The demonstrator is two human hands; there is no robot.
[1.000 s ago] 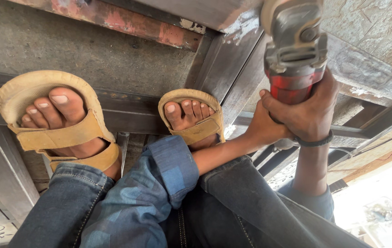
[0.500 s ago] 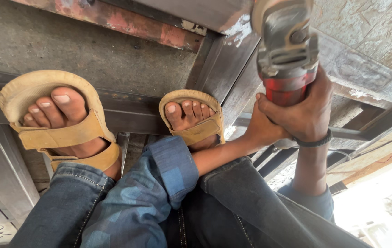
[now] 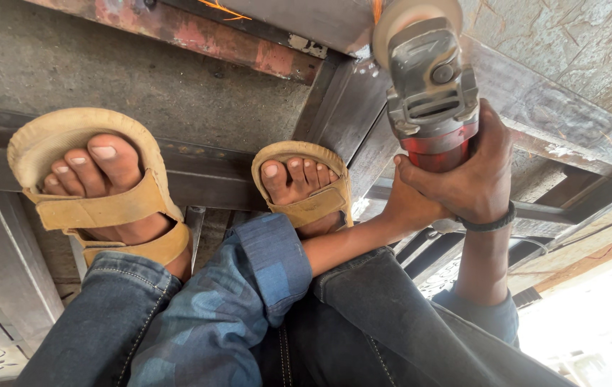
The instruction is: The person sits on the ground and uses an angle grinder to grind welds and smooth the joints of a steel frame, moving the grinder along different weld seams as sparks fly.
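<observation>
The grey-headed angle grinder with a red body (image 3: 431, 93) points up at the dark steel frame (image 3: 349, 107), its pale disc (image 3: 410, 14) at the frame's upper beam edge, orange sparks (image 3: 223, 8) streaking left. The right hand (image 3: 474, 175) clamps tight around the red body; the left hand (image 3: 410, 208) wraps the grinder's lower end just beneath. Two feet in tan sandals (image 3: 105, 190) press against the frame's crossbar

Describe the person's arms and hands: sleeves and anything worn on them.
Both arms wear blue denim sleeves. The left sleeve is patchy blue, folded back into a wide cuff at mid-forearm. The right sleeve is bunched lower down, leaving the forearm bare. A dark band circles the right wrist. The left hand and right hand are gloveless.
</observation>
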